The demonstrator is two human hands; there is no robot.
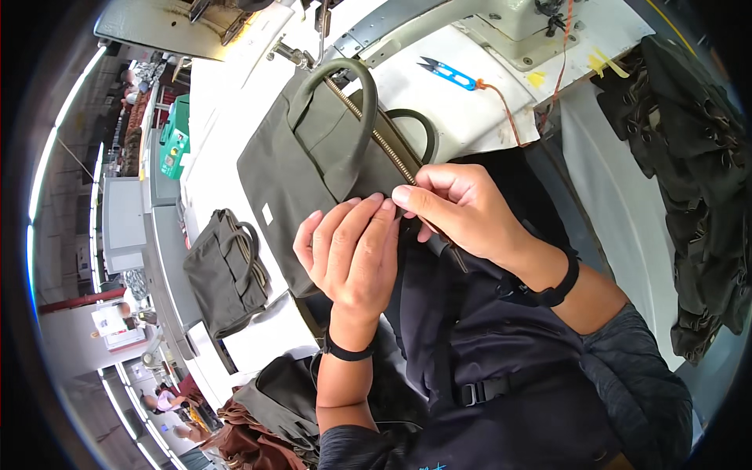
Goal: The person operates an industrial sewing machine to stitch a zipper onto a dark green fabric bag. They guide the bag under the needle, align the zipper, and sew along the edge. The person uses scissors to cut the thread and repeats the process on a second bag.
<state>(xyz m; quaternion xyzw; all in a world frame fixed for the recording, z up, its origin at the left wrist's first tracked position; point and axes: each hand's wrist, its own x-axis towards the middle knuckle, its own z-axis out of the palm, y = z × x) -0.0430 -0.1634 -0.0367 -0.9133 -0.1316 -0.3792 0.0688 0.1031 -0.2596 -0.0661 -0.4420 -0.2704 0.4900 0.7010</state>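
An olive-green handbag [270, 168] lies on the white table in front of me, with a thick rolled handle [362, 149] standing up and a brass zipper [372, 129] along its top. My left hand [348, 247] is closed on the near end of the bag, fingertips pressed to the fabric below the handle. Beside it, my right hand [470, 207] pinches the bag near the zipper's end, thumb against forefinger. The two hands almost touch. What lies between the fingertips is hidden. A loose zipper end [457, 257] hangs below my right hand.
Blue thread snips [450, 74] on an orange cord lie beyond the bag, near a sewing machine [513, 35]. A similar bag [223, 274] sits at the left. Dark green pieces [681, 188] hang at the right; more bags [278, 399] are piled below left.
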